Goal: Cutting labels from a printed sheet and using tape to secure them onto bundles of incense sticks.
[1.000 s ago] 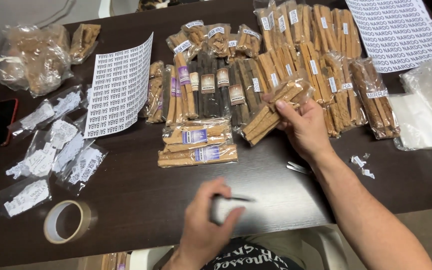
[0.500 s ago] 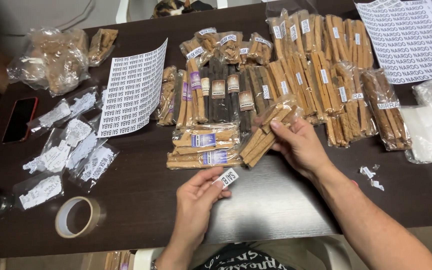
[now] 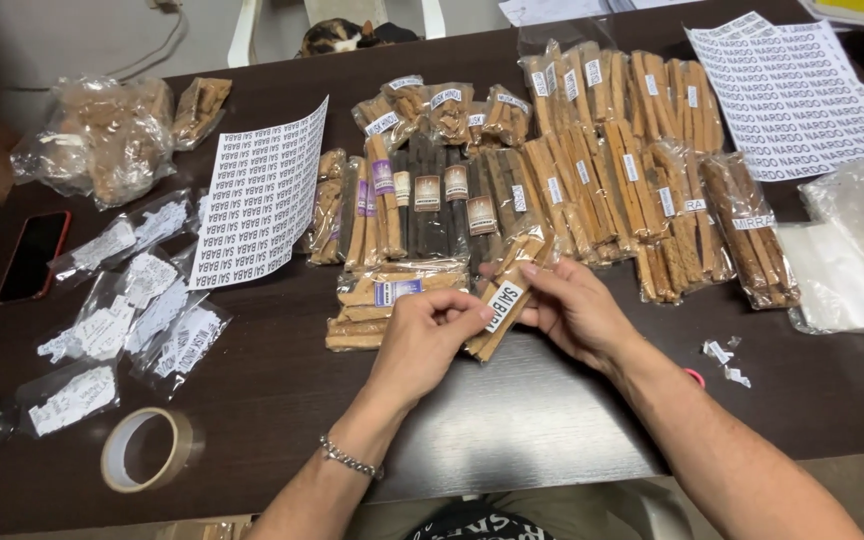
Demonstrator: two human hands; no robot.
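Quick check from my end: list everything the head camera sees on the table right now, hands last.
held packet: one, tan sticks, clear wrap, centre
small label: one, white, on held packet
stick packets: many, tan and dark, rows across the far table
label sheets: two, white, left of the packets and far right
label bags: several, clear, left
tape roll: one, clear, near left
phone: one, red-edged, far left
table: dark brown
left hand: pressing the label
right hand: holding the packet
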